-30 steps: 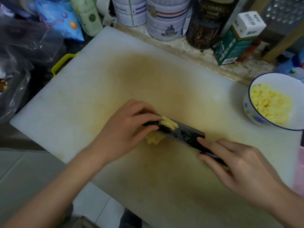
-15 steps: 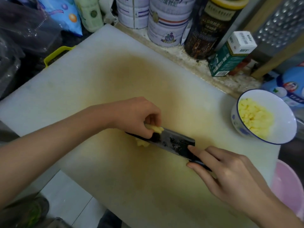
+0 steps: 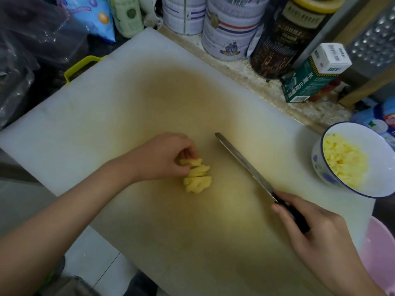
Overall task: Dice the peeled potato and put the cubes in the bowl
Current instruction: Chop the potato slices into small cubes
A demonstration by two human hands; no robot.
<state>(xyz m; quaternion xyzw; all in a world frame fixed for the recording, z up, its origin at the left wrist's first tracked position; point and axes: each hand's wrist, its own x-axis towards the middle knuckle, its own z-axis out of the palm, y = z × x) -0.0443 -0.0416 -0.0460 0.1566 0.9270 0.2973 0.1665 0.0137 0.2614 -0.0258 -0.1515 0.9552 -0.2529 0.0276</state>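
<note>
Now the knife is off the potato. Half a second ago its blade lay across the pieces under the left hand; it has since swung right and stands clear of them, held in the right hand, whose fingers wrap it. The left fingers are curled, pinching the top slices of the small cut pile, mid-board. The bowl at the right edge already holds many cubes. That cutting pass looks finished; these last pieces probably need regrouping for a cross-cut or moving to the bowl.
</note>
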